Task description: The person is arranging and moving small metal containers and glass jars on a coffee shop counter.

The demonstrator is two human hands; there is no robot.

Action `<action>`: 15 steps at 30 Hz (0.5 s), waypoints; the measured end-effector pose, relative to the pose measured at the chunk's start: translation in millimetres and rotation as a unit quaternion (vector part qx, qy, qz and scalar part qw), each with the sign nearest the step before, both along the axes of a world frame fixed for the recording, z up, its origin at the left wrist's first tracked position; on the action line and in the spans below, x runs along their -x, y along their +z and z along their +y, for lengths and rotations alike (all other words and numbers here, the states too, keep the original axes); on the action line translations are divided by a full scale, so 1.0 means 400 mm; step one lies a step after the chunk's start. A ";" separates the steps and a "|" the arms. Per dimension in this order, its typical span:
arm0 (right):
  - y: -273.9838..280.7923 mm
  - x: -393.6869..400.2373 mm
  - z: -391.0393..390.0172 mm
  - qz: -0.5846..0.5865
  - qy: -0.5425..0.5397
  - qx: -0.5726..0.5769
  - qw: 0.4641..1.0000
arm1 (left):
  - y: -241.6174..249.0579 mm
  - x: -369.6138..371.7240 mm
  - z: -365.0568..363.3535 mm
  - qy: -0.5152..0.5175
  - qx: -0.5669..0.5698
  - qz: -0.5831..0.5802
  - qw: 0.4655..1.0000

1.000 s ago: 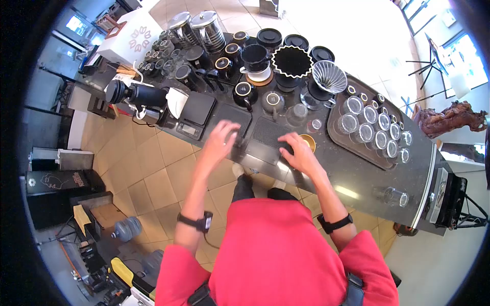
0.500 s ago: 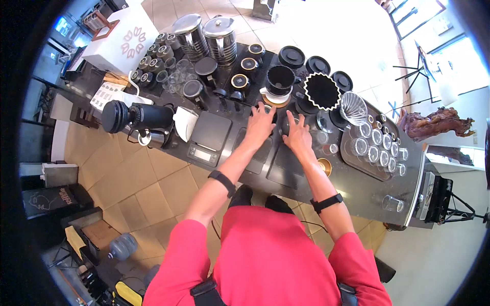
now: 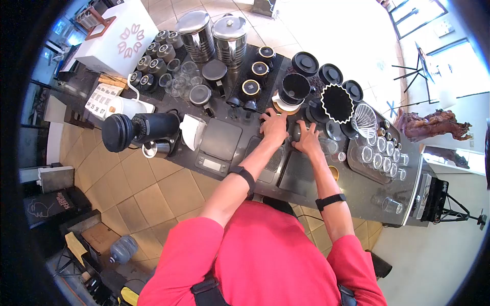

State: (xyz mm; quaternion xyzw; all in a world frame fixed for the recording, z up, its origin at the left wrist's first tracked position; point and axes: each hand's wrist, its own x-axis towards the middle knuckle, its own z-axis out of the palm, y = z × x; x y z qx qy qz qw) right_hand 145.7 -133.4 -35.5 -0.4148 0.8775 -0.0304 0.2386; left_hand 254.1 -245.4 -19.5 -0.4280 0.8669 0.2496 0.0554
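Note:
My left hand [image 3: 274, 127] reaches over the dark counter just in front of a black dripper [image 3: 296, 88], its fingers curved down around something small that they mostly hide. To its right, my right hand [image 3: 308, 140] has its thumb and fingers about a dark, see-through glass vessel [image 3: 296, 132]. The dripper sits on a white and wooden base [image 3: 287, 105]. Behind my right hand stands a black holder with a scalloped paper filter [image 3: 337, 103], beside a clear ribbed dripper [image 3: 364, 121]. Flat dark scales [image 3: 298, 173] lie nearer to me.
On the left are a black grinder [image 3: 153, 128], a scale with a display [image 3: 219, 145] and upturned glasses [image 3: 166, 52]. Steel canisters [image 3: 229, 41] and black cups [image 3: 250, 89] stand behind. At right, a tray [image 3: 357, 166] holds several glasses; one glass [image 3: 392, 204] lies near the edge.
The view has shifted, so the counter items appear farther right. Both hands remain low at the same part of the counter, with my right hand slightly closer to my left.

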 end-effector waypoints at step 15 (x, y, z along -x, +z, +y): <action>0.025 -0.004 -0.001 0.007 -0.015 0.043 0.999 | -0.008 0.020 0.008 0.022 0.051 -0.027 0.998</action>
